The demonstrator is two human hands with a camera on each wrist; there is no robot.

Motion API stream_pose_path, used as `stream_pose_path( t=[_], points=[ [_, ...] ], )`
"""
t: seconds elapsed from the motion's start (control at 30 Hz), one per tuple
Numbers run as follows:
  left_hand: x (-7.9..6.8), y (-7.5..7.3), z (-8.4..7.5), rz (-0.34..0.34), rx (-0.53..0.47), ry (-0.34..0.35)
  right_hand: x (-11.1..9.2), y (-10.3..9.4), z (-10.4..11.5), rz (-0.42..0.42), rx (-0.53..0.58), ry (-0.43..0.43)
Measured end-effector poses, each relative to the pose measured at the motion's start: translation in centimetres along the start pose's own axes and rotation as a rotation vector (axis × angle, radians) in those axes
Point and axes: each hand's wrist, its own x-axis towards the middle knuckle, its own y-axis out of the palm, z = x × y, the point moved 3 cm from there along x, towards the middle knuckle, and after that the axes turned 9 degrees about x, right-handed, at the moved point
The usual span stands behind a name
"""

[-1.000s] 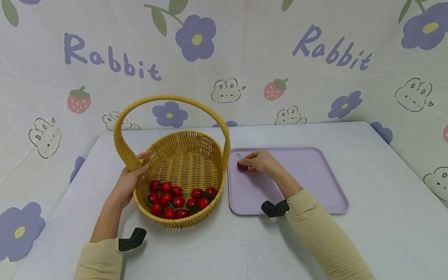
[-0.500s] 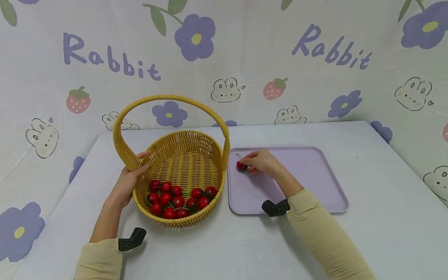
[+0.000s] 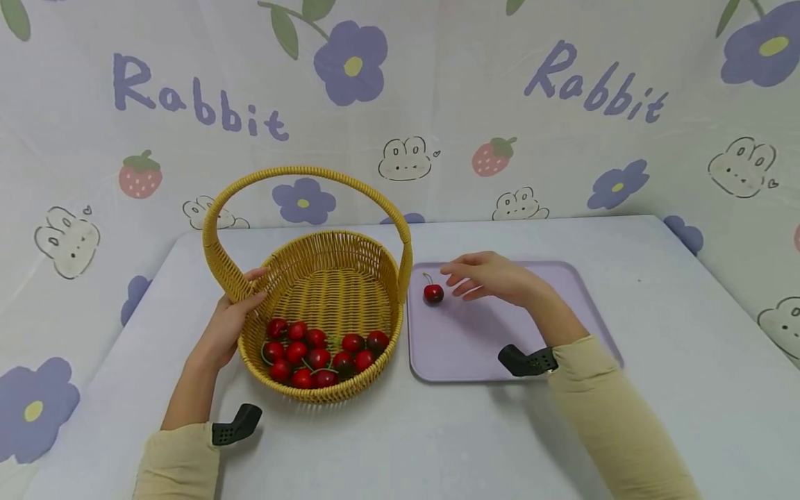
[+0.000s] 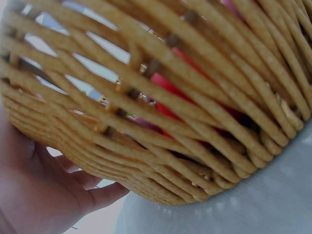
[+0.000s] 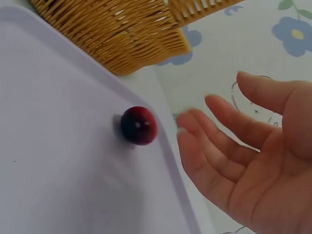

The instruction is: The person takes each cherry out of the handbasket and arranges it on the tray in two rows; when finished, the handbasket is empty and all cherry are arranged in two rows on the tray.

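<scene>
The left hand [image 3: 227, 325] grips the basket [image 3: 337, 298], likely steadying it; the right hand [image 3: 496, 278], fingers apart, hovers beside a cherry [image 3: 434, 294].

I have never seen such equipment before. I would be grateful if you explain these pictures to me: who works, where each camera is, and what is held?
There is no robot, only a person working bare-handed. The wide picture comes from a camera worn on the head; the other two, from one on each wrist. The black pieces at the wrists are probably those cameras.

On the white table stands a yellow basket with red cherries inside; beside it is a pale purple tray bearing a single cherry.

The left hand has its grip on the basket's side, near the handle. The right hand holds nothing; it hovers beside the single cherry without touching it.
</scene>
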Motion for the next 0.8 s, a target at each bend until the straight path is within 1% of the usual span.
stream_pose_path(
  t=[0.1,0.23,0.4,0.63,0.8],
  points=[
    [-0.1,0.0,-0.1,0.000,-0.001,-0.003,-0.7,-0.2,0.4,0.063,0.021,-0.032],
    [-0.2,0.0,-0.2,0.004,-0.002,-0.006,-1.5,-0.2,1.0,0.135,0.049,-0.051],
    [-0.1,-0.1,-0.3,0.008,-0.006,-0.006,-2.2,0.6,2.0,0.248,0.033,-0.076],
    [0.0,-0.1,-0.1,0.009,-0.008,-0.009,-2.8,3.5,4.0,0.424,0.044,-0.138],
    [-0.1,0.0,-0.2,0.003,-0.008,-0.006,-2.7,6.0,5.2,0.527,0.007,-0.166]
  ],
)
